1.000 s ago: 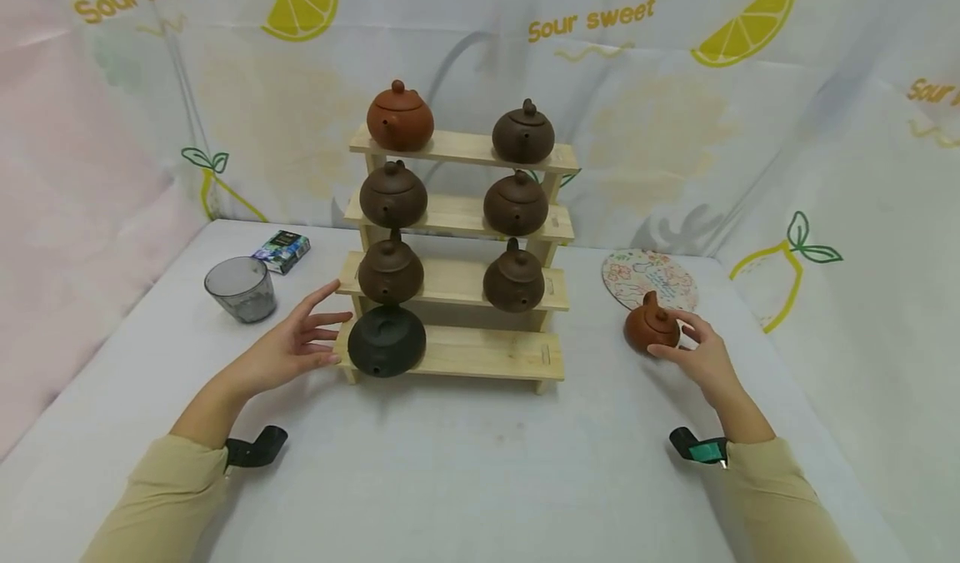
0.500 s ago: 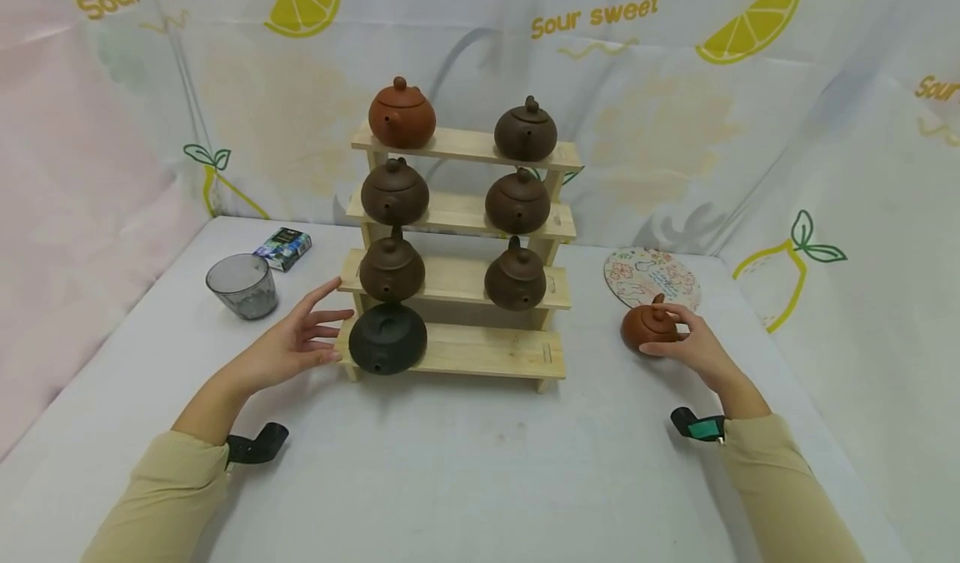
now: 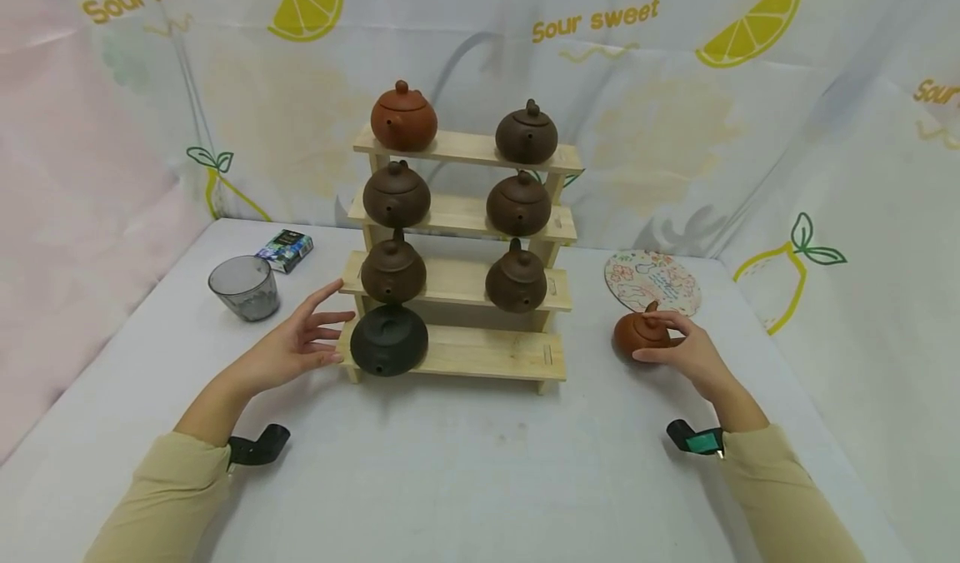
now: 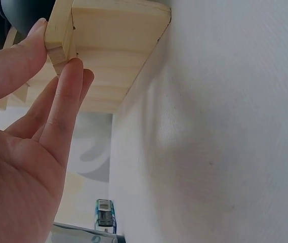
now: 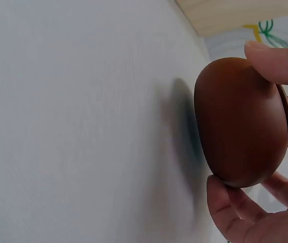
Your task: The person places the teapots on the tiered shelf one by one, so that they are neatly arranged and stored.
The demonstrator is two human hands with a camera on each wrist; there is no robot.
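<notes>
In the head view my right hand [image 3: 693,355] holds a small reddish-brown clay teapot [image 3: 633,336], low over the table at the right. The right wrist view has my thumb and fingers round the teapot [image 5: 242,124], a shadow beside its base. My left hand [image 3: 285,348] is at the left end of a four-tier wooden display rack [image 3: 480,351]. Thumb and fingertips grip the end of a rack board [image 4: 60,30] in the left wrist view. On the bottom tier, beside that hand, sits a dark, flattened teapot [image 3: 388,342].
Above stand several brown teapots [image 3: 517,205] and an orange-red teapot [image 3: 403,120] on the top tier. A grey glass cup [image 3: 246,288] and a small box [image 3: 285,251] lie left of the rack. A round patterned mat [image 3: 652,276] lies behind my right hand.
My right hand and the reddish-brown teapot have shifted slightly left and nearer to me, away from the round mat. The left hand keeps its place at the rack.
</notes>
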